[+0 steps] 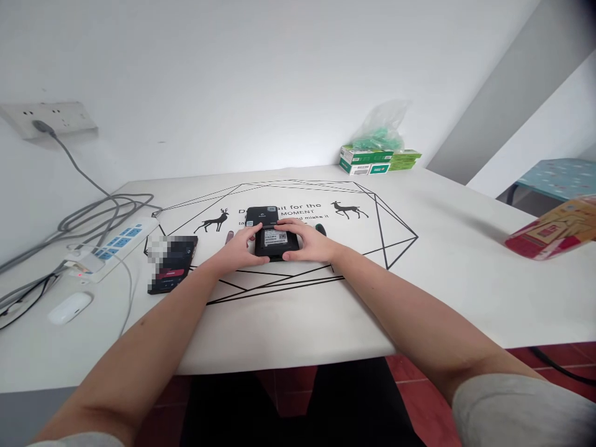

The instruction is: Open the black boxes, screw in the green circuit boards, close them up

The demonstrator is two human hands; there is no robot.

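Observation:
A small black device (272, 241) with a white label lies open-side up on the white table (326, 310). My left hand (239, 247) grips its left edge, thumb on top. My right hand (310, 242) clasps its right edge, fingers curled over the top and thumb at the front. Just behind the device lies a black cover (261, 215) with a small logo. A dark pen-like tool (320, 229) peeks out behind my right hand, and a small reddish piece (229, 236) sits beside my left hand.
A black phone (173, 263) lies left of my hands. Further left are a white power strip (109, 246) with grey cables, and a white mouse (69, 307). Green boxes (365, 161) and a plastic bag stand at the back. A red-and-tan box (554, 228) is at the right.

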